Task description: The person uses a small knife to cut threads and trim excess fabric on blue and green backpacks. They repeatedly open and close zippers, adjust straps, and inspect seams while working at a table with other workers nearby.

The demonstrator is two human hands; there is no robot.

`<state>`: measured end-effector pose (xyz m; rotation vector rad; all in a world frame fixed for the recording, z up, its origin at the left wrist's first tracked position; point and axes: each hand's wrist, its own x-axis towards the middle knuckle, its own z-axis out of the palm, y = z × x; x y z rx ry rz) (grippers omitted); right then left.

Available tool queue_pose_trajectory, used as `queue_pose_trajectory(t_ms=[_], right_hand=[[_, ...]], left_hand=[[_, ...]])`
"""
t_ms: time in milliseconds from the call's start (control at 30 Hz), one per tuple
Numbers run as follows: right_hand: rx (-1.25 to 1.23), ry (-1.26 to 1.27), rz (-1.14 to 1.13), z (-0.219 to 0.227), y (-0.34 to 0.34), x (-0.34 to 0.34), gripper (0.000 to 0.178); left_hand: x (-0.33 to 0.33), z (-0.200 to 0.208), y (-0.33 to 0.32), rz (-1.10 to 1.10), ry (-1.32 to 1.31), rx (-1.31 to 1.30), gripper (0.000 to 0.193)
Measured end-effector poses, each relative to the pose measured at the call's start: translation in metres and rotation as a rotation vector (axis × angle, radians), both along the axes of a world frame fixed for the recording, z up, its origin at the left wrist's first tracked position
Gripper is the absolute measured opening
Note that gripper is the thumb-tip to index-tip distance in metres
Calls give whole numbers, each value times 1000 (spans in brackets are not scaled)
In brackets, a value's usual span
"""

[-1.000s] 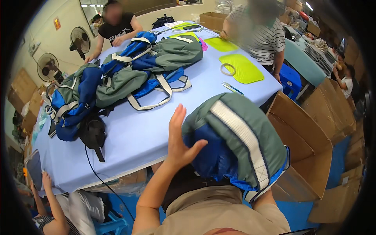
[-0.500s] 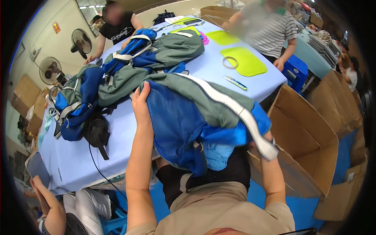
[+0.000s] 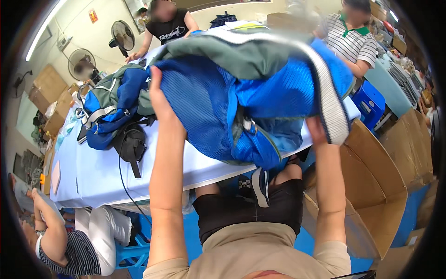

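Observation:
A blue and grey-green backpack (image 3: 200,111) with a mesh side and white webbing hangs stretched between my two hands, above the near edge of the table. My left hand (image 3: 160,90) grips its left side, the thumb on the mesh and the other fingers hidden behind the cloth. On the other side my right hand (image 3: 317,130) holds the lower right part, close to the white strap; its fingers are blurred and mostly covered. A strap end (image 3: 261,188) dangles below the bag, over my lap.
More blue-green backpacks (image 3: 114,109) lie on the table (image 3: 102,181) at left, beside a black pouch (image 3: 132,144). An open cardboard box (image 3: 367,186) stands at my right. A blue stool (image 3: 369,100) is behind it. People stand across the table; another person sits at lower left.
Both my hands have raised the backpack up and away from my lap, and its mesh side has spread wider. It now covers the scissors and yellow-green pieces on the table. The view has shifted.

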<state>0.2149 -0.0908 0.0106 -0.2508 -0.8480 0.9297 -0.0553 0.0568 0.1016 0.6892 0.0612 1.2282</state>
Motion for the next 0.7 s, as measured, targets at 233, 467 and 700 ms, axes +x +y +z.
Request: queue_pose_trajectory(t_ms=[233, 467, 700], right_hand=[[-359, -652, 290, -29, 15, -90, 59], [-714, -440, -24, -41, 30, -78, 26], [-675, -412, -90, -55, 24, -64, 41]], left_hand=[[-7, -132, 50, 175, 290, -234, 53], [-14, -132, 51, 346, 319, -277, 42], [-43, -187, 81, 355, 474, -249, 37]])
